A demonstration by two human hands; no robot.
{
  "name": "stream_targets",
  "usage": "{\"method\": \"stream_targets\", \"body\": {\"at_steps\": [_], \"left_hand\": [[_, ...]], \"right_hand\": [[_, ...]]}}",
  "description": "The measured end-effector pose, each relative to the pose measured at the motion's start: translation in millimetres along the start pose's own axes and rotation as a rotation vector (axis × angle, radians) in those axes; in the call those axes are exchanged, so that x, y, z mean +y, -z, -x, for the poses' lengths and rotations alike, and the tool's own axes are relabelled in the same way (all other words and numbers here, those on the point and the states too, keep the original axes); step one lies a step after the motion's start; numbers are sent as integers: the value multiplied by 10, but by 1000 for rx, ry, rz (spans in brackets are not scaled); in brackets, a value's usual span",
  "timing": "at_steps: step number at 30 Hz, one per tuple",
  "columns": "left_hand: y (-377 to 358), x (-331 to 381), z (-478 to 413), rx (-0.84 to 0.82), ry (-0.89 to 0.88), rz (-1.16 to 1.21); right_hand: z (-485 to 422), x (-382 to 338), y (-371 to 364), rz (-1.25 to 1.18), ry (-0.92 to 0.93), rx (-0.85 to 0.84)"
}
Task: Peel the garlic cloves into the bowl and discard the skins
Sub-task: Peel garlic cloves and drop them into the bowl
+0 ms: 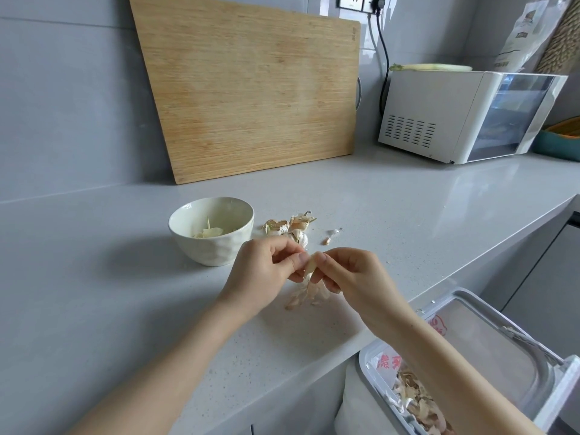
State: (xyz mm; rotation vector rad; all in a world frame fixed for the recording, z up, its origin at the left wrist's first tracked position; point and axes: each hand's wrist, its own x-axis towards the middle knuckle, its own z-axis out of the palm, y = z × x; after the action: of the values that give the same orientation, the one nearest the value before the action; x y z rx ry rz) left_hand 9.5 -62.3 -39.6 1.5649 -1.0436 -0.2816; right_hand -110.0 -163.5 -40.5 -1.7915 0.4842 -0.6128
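Surface: pale grey speckled stone countertop (125, 309) against a grey tiled wall, seen from the head camera.
Bin: white waste bin (365, 372) with a printed plastic liner stands below the counter edge at lower right; discarded skins (417, 406) lie inside it.
Left hand (260, 271): fingers curled, thumb and fingertips pinching a pale, partly skinned garlic clove (310, 265).
Right hand (351, 277): fingers curled, pinching the same clove from the other side; both hands are held just above the counter, in front of the bowl.
Debris: loose papery skins (301, 298) lie on the counter directly under the hands.
Bowl: white ceramic bowl (213, 249) sits just behind and left of the hands, with peeled garlic (210, 232) in its bottom.
Stock: unpeeled garlic cloves (288, 227) are clustered just right of the bowl; small skin scraps (329, 237) lie near them.
Back left: large bamboo cutting board (251, 89) leans upright against the wall.
Back right: white countertop oven (439, 120) with a glass door; a pale green leek (433, 67) lies on top.
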Motion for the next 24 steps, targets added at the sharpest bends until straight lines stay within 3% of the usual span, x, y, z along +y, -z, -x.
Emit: {"method": "stream_targets", "body": {"at_steps": [9, 15, 18, 21, 24], "left_hand": [[32, -16, -41, 130, 78, 44], [11, -49, -32, 35, 148, -76], [20, -74, -30, 74, 106, -184], [52, -62, -40, 177, 108, -246], [72, -52, -67, 197, 150, -145]], "right_hand": [[25, 7, 0, -59, -31, -63], [-6, -2, 57, -311, -63, -85], [4, -14, 69, -355, -43, -109], [16, -10, 57, -308, 18, -56], [6, 7, 24, -145, 117, 37]]}}
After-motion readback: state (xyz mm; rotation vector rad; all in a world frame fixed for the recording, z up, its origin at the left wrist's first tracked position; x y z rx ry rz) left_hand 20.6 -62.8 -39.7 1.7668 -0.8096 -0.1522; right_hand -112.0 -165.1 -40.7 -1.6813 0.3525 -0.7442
